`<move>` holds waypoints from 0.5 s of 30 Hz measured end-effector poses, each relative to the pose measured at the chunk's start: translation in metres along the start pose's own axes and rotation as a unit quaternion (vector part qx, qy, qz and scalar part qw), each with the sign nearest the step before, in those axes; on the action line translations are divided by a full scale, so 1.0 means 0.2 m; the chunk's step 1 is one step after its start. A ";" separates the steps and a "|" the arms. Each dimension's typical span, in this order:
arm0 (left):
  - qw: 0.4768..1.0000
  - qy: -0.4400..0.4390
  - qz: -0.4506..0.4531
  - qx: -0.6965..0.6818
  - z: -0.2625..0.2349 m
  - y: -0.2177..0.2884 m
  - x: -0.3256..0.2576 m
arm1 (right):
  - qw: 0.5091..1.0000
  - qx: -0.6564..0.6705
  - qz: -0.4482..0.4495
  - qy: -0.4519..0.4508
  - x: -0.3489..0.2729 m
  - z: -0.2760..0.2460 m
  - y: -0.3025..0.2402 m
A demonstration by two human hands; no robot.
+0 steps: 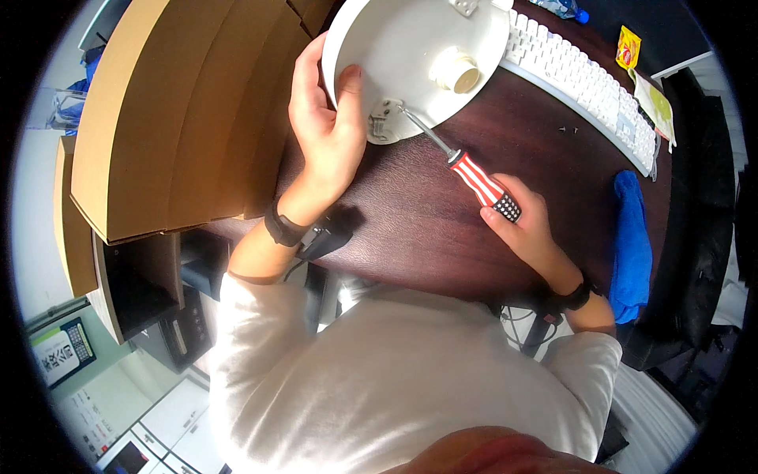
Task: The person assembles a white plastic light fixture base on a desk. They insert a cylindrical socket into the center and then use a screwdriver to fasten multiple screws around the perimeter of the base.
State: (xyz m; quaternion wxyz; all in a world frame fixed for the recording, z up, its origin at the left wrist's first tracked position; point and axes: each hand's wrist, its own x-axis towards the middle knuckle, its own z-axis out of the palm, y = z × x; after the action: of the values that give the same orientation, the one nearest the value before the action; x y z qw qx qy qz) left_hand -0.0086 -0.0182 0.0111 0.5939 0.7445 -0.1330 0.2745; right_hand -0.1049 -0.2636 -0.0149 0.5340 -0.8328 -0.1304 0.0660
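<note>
A white round shell, like a lamp cover or shallow bowl (387, 59), is tilted up at the far side of the desk, its hollow side showing. My left hand (328, 126) grips its left rim, thumb inside and fingers behind. A short cream-coloured collar (456, 73) stands out from the shell's inner middle. Near the lower rim sits a small metal fitting (384, 118). My right hand (519, 220) is closed round the end of a screwdriver (476, 177) with a red-and-white striped, star-dotted handle. The screwdriver's tip meets or nearly meets that fitting; exact contact cannot be made out.
Large cardboard boxes (174, 110) stand along the left. A white keyboard (584, 87) lies at the far right, with two tiny screws (568, 129) near it on the dark desk (410, 213). A yellow packet (628, 47) and a blue cloth roll (630, 245) are at the right.
</note>
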 end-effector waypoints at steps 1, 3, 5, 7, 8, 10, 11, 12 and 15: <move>1.000 0.002 -0.004 -0.006 0.00 0.00 0.00 | 1.000 0.002 0.005 0.000 0.00 0.00 0.00; 1.000 0.001 0.003 0.006 0.00 -0.01 -0.01 | 1.000 0.005 0.009 0.000 0.00 0.00 0.00; 1.000 -0.003 0.008 0.014 -0.01 0.00 0.00 | 1.000 0.002 -0.001 0.001 0.01 0.00 0.00; 1.000 -0.013 0.004 0.015 -0.01 0.03 0.00 | 1.000 -0.002 -0.003 0.002 0.00 0.00 0.00; 1.000 -0.010 0.006 0.011 -0.01 0.03 -0.01 | 1.000 -0.004 -0.003 0.003 0.00 0.00 -0.01; 1.000 -0.012 -0.010 -0.013 -0.01 0.04 -0.01 | 1.000 -0.007 -0.007 0.010 0.00 0.00 -0.01; 0.999 -0.013 -0.018 -0.025 -0.01 0.04 -0.01 | 1.000 -0.008 -0.013 0.014 0.00 0.00 -0.01; 0.999 -0.015 -0.024 -0.039 -0.01 0.05 -0.02 | 1.000 -0.009 -0.019 0.017 -0.01 0.00 -0.01; 0.996 -0.018 -0.036 -0.074 -0.02 0.07 -0.02 | 0.999 -0.009 -0.028 0.015 0.00 0.00 -0.01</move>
State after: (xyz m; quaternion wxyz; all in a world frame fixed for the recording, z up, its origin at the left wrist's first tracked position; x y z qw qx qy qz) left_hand -0.0189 -0.0192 0.0206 0.6541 0.7077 -0.1368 0.2294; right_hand -0.1055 -0.2638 -0.0129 0.5296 -0.8346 -0.1467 0.0374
